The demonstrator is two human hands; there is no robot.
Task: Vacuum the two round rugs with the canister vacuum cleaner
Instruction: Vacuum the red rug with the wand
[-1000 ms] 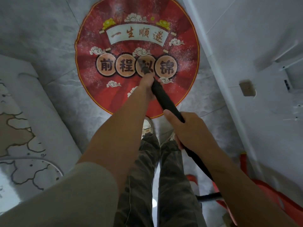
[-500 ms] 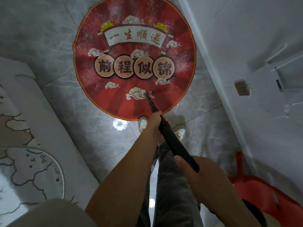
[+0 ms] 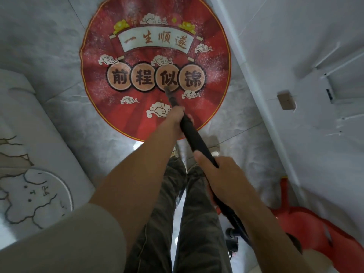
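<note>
Black wand [image 3: 196, 138] advanced, tip at rug [image 3: 98, 46] centre

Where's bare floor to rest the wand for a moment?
Widest free patch: the grey tiles between the red rug and the white patterned surface on the left. A narrower strip lies between the rug and the wall base. Crowded by the feet: the wand in the left hand and right hand, and the red plastic seat.

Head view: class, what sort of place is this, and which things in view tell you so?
Probably an indoor room or hallway of a home: a round red rug lies on grey marble-look floor tiles beside a white wall; a vacuum wand points at it.
</note>
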